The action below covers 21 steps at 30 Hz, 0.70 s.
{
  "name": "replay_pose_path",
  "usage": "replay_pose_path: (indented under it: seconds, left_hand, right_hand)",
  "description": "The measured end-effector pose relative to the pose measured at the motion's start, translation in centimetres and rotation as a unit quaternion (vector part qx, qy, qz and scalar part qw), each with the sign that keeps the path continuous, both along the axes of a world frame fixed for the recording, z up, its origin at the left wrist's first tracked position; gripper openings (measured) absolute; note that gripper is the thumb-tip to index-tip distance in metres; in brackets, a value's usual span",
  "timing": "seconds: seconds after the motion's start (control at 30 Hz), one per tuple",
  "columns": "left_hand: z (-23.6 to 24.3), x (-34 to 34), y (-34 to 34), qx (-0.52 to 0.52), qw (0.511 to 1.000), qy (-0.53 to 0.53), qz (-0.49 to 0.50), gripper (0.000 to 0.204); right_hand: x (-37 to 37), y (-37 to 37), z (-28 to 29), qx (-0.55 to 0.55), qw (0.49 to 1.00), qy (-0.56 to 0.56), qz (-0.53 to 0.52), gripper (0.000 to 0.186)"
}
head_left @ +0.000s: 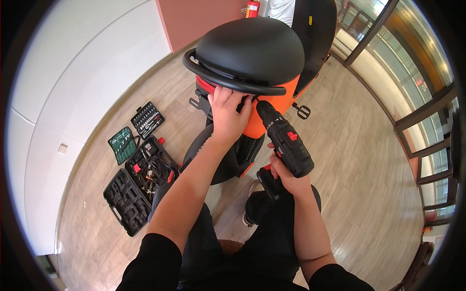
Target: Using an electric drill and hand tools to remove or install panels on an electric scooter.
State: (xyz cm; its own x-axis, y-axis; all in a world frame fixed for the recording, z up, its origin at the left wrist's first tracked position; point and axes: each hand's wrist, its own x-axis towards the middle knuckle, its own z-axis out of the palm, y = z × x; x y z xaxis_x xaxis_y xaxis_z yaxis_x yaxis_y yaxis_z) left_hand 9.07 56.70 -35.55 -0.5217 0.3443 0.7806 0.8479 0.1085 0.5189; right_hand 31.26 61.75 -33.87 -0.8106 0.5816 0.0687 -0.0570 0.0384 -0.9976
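Note:
An orange and black electric scooter stands before me, its rear end toward me. My left hand is closed, fingers curled in under the black grab rail behind the seat. Its fingertips are hidden there, so whatever they pinch cannot be made out. Wrapped round the handle of a black cordless drill is my right hand. The drill tilts up and to the left, with its chuck close to the orange body just under the rail, beside my left thumb. Its tip is hard to make out.
On the wooden floor at left lie an open black tool case with loose tools, a green tool pouch and a socket set. A fire extinguisher stands behind the scooter. White wall runs along the left, glazing along the right.

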Motion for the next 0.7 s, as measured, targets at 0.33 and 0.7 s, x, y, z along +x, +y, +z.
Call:
replay_pose_path:
  seconds: [0.33, 0.7]
  left_hand:
    - [0.1, -0.5, 0.2, 0.023, 0.999, 0.023, 0.008, 0.014]
    - [0.2, -0.5, 0.3, 0.033, 0.999, 0.006, -0.001, 0.014]
  right_hand:
    - [-1.1, 0.4, 0.3, -0.152, 0.988, -0.002, 0.006, 0.031]
    - [-1.5, -0.2, 1.1, -0.211, 0.977, 0.011, 0.005, 0.021]
